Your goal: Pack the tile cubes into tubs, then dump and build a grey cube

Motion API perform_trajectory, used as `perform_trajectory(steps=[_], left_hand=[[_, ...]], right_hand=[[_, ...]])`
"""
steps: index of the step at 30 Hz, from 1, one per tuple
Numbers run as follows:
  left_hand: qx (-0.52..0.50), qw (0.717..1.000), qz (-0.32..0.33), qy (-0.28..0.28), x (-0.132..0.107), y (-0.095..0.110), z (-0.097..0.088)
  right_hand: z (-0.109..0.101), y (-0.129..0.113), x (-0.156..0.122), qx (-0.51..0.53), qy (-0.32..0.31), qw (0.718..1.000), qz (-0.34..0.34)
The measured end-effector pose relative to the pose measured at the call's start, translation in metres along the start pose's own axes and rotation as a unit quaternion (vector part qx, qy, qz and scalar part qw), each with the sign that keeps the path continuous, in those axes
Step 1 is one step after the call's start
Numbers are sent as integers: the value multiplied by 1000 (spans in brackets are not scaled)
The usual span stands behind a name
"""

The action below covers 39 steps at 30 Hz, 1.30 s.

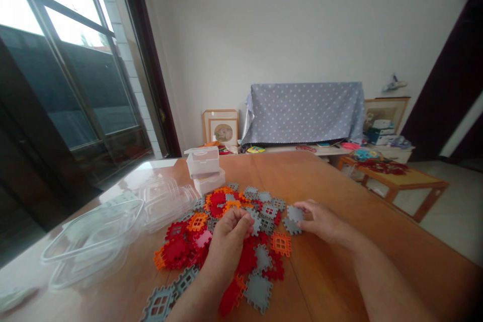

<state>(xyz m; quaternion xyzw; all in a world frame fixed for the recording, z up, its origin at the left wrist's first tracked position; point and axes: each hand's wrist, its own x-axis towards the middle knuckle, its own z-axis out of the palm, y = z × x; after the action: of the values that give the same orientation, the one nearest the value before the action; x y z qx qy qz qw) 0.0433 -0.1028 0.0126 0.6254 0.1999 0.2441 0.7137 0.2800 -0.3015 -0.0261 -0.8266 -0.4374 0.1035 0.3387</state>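
Observation:
A heap of flat interlocking plastic tiles (211, 241) in red, orange and grey lies spread on the wooden table (339, 261). My left hand (230, 239) rests on the middle of the heap, fingers curled in a pinch around a grey tile. My right hand (320, 221) reaches in from the right, its fingertips closed on a grey tile (294, 214) at the heap's right edge. An orange window-shaped tile (281, 244) lies between the two hands.
Two stacked small white lidded boxes (204, 168) stand behind the heap. Clear plastic containers and lids (101, 234) sit at the left. Beyond the table are a low wooden table (396, 181), a covered cabinet (302, 113) and large windows at the left.

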Motion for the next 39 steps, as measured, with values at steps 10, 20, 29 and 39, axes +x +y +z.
perform_trajectory(steps=[10, 20, 29, 39], left_hand=[[-3, 1000, 11, 10, 0, 1, -1], [0, 999, 27, 36, 4, 2, -9], [-9, 996, 39, 80, 8, 9, -19], [-15, 993, 46, 104, 8, 15, -22]], right_hand=[[4, -17, -3, -47, -91, 994, -27], [6, -18, -3, -51, -72, 996, -10], [9, -16, -2, -72, -87, 994, -2], [10, -8, 0, -47, -93, 995, -2]])
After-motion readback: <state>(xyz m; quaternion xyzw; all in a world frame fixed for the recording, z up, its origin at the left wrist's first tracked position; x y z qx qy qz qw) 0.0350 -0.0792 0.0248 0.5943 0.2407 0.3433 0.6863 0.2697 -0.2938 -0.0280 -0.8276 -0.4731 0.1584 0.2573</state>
